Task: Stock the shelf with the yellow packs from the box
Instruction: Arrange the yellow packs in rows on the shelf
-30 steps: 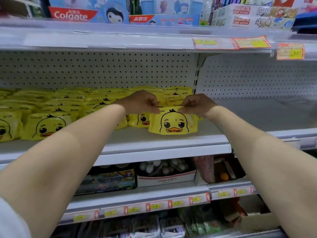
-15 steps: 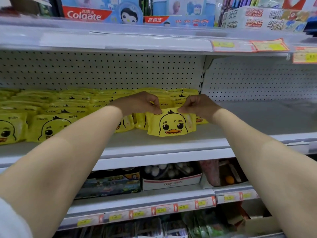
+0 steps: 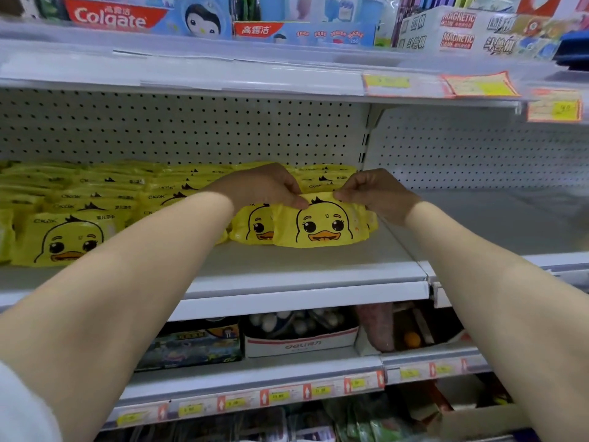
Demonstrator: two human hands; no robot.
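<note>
A yellow pack (image 3: 322, 226) printed with a duck face stands upright on the white middle shelf (image 3: 302, 275), at the right end of the rows. My left hand (image 3: 264, 185) pinches its top left edge and my right hand (image 3: 376, 191) pinches its top right edge. Right behind it stands another yellow duck pack (image 3: 253, 226), partly hidden. Several more yellow packs (image 3: 73, 234) fill the shelf to the left, in rows reaching back to the pegboard. A corner of a cardboard box (image 3: 478, 421) shows at the bottom right.
The shelf bay to the right (image 3: 497, 218) holds nothing visible. A shelf above carries Colgate boxes (image 3: 108, 17) and magnetic game boxes (image 3: 455, 30). Below are game boxes (image 3: 191, 346), a white tray of balls (image 3: 299, 333) and price tags (image 3: 280, 395).
The pack in both hands has gone slightly back and settled upright on the shelf against the pack behind it. Both hands keep their pinch on its top edge.
</note>
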